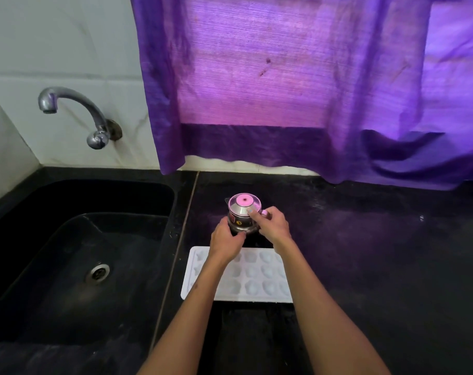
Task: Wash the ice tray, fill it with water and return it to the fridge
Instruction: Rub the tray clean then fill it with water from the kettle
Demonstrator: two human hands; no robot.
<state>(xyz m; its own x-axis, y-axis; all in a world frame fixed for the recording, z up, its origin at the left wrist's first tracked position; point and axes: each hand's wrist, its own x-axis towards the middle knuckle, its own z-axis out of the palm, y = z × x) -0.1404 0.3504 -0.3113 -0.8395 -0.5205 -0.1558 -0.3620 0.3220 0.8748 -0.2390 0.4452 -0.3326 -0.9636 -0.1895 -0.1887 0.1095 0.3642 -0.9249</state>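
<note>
A white ice tray (253, 277) with several shaped cells lies flat on the black counter, right of the sink; my forearms cross over it. Behind it stands a small steel jug (242, 216) with a clear lid and a pink knob. My left hand (225, 238) cups the jug's lower left side. My right hand (271, 221) grips its right side at the handle, thumb resting on the lid's edge. The jug stands upright on the counter.
A black sink (75, 266) with a steel drain fills the left. A chrome tap (75, 112) juts from the white tiled wall above it. A purple curtain (284, 77) hangs behind the black counter (378, 253).
</note>
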